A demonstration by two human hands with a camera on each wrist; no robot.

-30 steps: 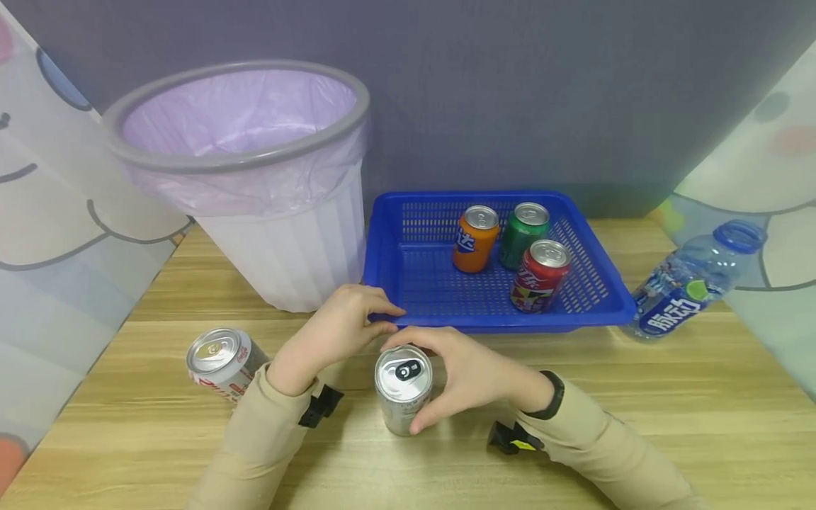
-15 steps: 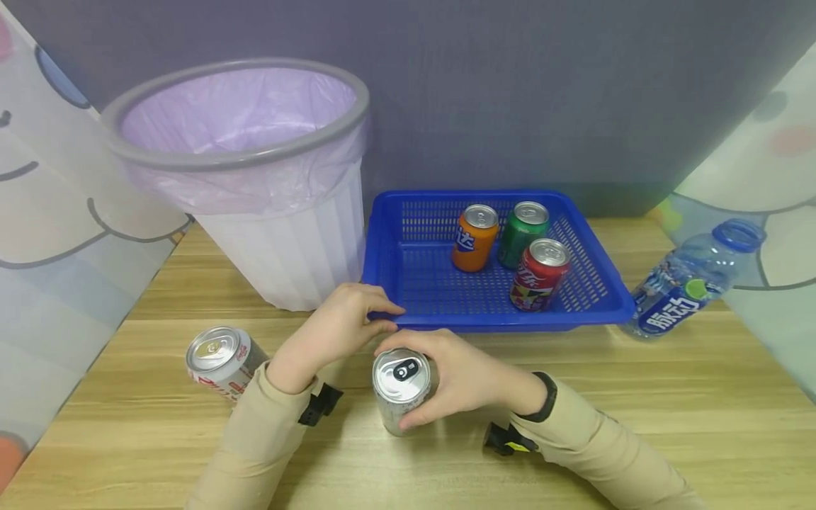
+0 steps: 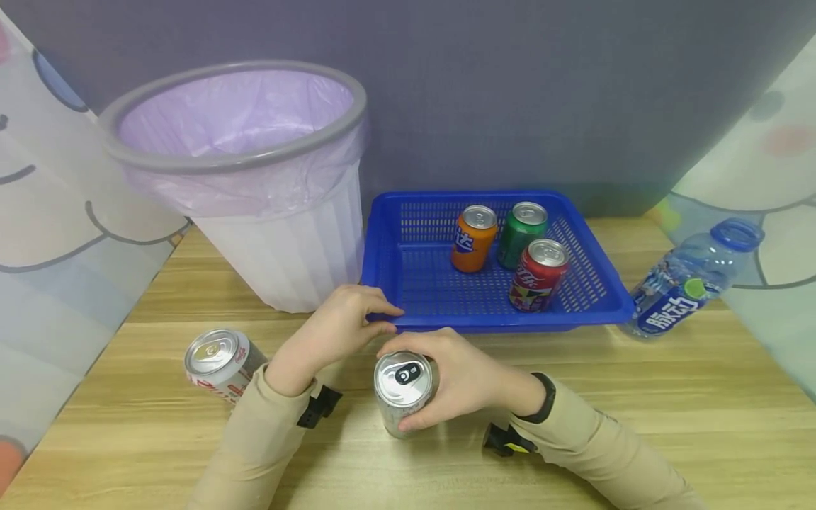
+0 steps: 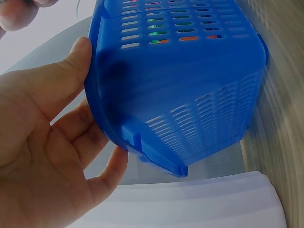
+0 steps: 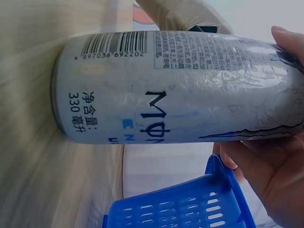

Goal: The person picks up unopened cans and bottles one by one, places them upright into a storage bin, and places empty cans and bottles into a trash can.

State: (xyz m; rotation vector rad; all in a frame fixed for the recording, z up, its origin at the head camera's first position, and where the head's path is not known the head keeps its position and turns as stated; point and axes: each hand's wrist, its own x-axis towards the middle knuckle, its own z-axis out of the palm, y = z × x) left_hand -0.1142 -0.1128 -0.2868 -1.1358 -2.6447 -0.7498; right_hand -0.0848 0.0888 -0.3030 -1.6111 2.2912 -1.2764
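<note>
My right hand (image 3: 455,379) holds a silver-white Monster drink can (image 5: 156,95) around its upper part, thumb on the near side and fingers on the far side. The can (image 3: 403,382) is upright on the table. My left hand (image 3: 334,329) grips the near left corner of the rim of a blue plastic basket (image 4: 180,90); in the left wrist view the thumb and fingertips meet the rim. Inside the basket stand an orange can (image 3: 473,244), a green can (image 3: 519,237) and a red can (image 3: 537,280).
A white trash bin (image 3: 306,241) with a purple liner stands at the back left, beside the basket. A white Coca-Cola can (image 3: 223,365) is left of my left forearm. A blue-labelled plastic bottle (image 3: 682,294), uncapped, stands right of the basket.
My right hand has come slightly left and closer around the drink can, its thumb sliding along the near side. The left hand and basket stay where they were.
</note>
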